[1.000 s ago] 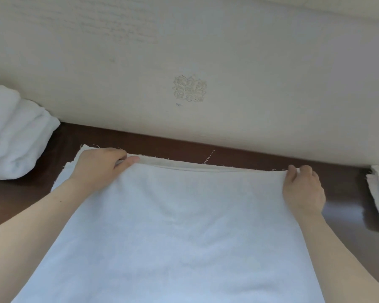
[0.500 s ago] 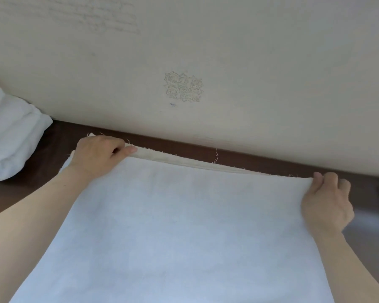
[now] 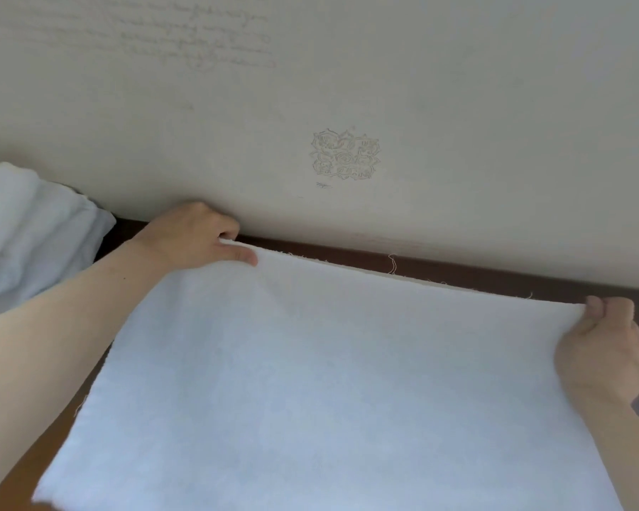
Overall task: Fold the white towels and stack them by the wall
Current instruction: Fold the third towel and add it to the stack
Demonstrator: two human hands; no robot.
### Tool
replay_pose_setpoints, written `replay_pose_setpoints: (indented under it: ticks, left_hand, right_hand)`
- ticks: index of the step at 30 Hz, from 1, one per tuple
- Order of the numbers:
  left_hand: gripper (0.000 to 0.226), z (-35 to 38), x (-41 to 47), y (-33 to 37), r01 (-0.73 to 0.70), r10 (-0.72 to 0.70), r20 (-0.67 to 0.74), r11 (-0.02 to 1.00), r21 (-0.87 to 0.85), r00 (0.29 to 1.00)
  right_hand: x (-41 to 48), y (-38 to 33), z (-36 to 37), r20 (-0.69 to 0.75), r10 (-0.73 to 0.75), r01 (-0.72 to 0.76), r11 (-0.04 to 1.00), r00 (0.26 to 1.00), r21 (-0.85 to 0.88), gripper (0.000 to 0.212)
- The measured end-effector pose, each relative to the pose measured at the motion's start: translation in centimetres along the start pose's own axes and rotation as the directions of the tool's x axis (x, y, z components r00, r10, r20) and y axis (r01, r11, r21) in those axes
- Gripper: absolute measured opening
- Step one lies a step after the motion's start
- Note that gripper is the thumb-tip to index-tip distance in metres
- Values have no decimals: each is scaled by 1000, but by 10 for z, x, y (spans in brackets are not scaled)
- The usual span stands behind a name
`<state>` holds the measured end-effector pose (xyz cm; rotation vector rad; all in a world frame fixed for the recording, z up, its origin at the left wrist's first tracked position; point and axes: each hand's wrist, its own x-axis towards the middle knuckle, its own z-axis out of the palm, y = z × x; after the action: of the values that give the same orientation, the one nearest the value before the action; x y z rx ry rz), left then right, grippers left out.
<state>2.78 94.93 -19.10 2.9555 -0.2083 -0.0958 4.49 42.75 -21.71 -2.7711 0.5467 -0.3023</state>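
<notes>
Both hands, left hand point(image 3: 196, 236) and right hand point(image 3: 605, 348), pinch the far corners of a white towel point(image 3: 329, 381) stretched mid-frame, likely light, limp and best gripped at its frayed edge.

A white towel point(image 3: 329, 381) lies spread over the dark bench point(image 3: 495, 278), its far edge pulled taut near the wall point(image 3: 458, 105). The left hand point(image 3: 192, 239) pinches the far-left corner and the right hand point(image 3: 605, 348) pinches the far-right corner. A pile of folded towels point(image 3: 26, 230) sits at the bench's far-left edge, against the wall.
</notes>
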Motion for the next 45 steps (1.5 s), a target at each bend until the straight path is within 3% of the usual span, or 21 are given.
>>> replay_pose_setpoints:
  ticks: [7, 11, 17, 21, 23, 24, 26, 28, 30, 41, 45]
  left_hand:
    - [63, 3, -26, -20, 47, -52, -37, 991, -126, 998]
    - [59, 10, -43, -31, 161, -164, -130, 986, -33, 978]
    - [55, 15, -45, -36, 100, -89, -225, 994, 41, 970]
    - [43, 17, -48, -6, 173, -111, -369, 975, 139, 923]
    - [36, 25, -58, 26, 127, -86, -411, 989, 73, 908]
    - [34, 31, -64, 46, 40, -35, -399, 999, 2, 916]
    - [37, 47, -77, 87, -129, 88, -288, 984, -126, 953]
    - [47, 62, -86, 118, -192, 175, -126, 971, -142, 976]
    - [56, 71, -91, 127, -186, 184, -31, 979, -78, 982]
    - [62, 53, -122, 38, 125, -125, 3, 992, -12, 992]
    - [63, 54, -140, 31, 163, -163, -4, 987, -14, 987]
  right_hand:
    - [-2, -12, -6, 2, 59, -59, 998, 998, 19, 48]
    - [-3, -15, -10, 21, 44, -44, 999, 999, -14, 50]
    - [8, -11, -11, 115, -20, 31, 995, 993, -92, 48]
    - [2, -15, -8, 66, 53, -47, 995, 996, -84, 50]
    - [-23, -23, -8, -14, -25, 23, 995, 1000, -92, 57]
    - [-44, -31, -9, -8, -88, 87, 993, 996, -85, 60]
    - [-94, -55, -4, 144, -223, 231, 972, 964, -46, 63]
    - [-141, -83, 5, 357, -329, 367, 930, 874, -40, 64]
    - [-168, -98, 18, 439, -391, 475, 875, 809, -97, 64]
    - [-128, -94, 21, 459, -188, 294, 940, 868, -171, 67]
    - [-182, -89, 7, 450, -232, 346, 919, 862, -188, 67]
